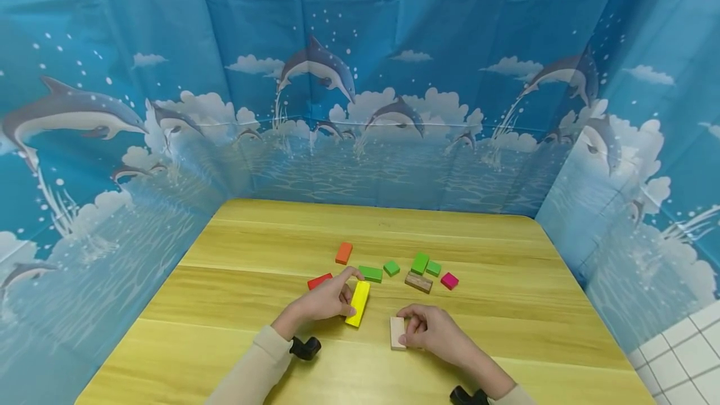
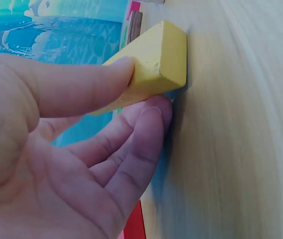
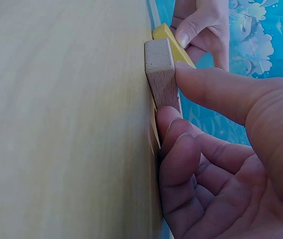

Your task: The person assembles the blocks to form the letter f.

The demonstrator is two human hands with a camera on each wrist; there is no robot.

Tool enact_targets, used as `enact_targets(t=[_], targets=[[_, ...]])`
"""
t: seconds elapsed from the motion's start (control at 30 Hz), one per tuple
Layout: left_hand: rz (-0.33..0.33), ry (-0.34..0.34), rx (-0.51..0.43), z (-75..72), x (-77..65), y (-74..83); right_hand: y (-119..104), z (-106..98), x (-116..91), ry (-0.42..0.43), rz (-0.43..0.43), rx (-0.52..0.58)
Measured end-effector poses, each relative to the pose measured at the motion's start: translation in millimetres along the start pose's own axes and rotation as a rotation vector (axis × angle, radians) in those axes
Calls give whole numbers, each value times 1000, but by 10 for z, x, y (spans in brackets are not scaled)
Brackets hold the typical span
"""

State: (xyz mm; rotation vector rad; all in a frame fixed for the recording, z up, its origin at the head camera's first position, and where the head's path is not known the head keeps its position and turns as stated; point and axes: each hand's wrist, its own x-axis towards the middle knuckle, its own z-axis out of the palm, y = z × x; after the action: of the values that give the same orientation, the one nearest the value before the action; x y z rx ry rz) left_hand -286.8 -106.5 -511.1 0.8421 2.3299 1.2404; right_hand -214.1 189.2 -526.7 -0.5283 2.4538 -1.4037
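Note:
My left hand (image 1: pixel 326 300) grips a long yellow block (image 1: pixel 360 303), with the thumb near its front end and a fingertip at its far end. In the left wrist view the thumb lies along one face of the yellow block (image 2: pixel 151 55), close to the wood. To the right, my right hand (image 1: pixel 441 333) pinches a pale wooden block (image 1: pixel 396 332) between thumb and fingers. The right wrist view shows that wooden block (image 3: pixel 160 67) low at the tabletop, the thumb on its upper edge. Partly hidden behind my left hand is a red block (image 1: pixel 318 280).
Farther back on the wooden table (image 1: pixel 253 230) lie an orange block (image 1: pixel 344 253), a long green block (image 1: pixel 370 274), several other green blocks, a brown block (image 1: pixel 419 282) and a magenta block (image 1: pixel 449 280). A blue dolphin-print curtain (image 1: pixel 360 161) surrounds the table's far sides.

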Motion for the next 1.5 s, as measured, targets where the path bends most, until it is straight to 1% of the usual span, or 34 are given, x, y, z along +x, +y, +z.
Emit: enact_targets(t=[0.2,0.27,0.37,0.5,0.6,0.73,1.0,1.2,1.5], targets=[[-31,22,-94,40,26,69,7,-8,-4,2,-4,-7],[-48,27,-138,65,45,101,9,-8,-6,0,-7,-5],[-90,49,-193,113,96,152,13,-5,-6,0,-13,-2],[-163,108,-217,190,198,205,11,-1,1,4,-16,3],[-197,143,-229,250,286,242,7,-5,4,4,-11,5],[-221,165,-251,326,387,286,-2,-6,2,0,-1,13],[-244,168,-255,431,538,379,-18,-9,6,21,9,5],[-260,191,-235,467,594,419,4,-5,17,38,13,-24],[-256,199,-178,521,646,429,16,-11,11,31,15,-8]])
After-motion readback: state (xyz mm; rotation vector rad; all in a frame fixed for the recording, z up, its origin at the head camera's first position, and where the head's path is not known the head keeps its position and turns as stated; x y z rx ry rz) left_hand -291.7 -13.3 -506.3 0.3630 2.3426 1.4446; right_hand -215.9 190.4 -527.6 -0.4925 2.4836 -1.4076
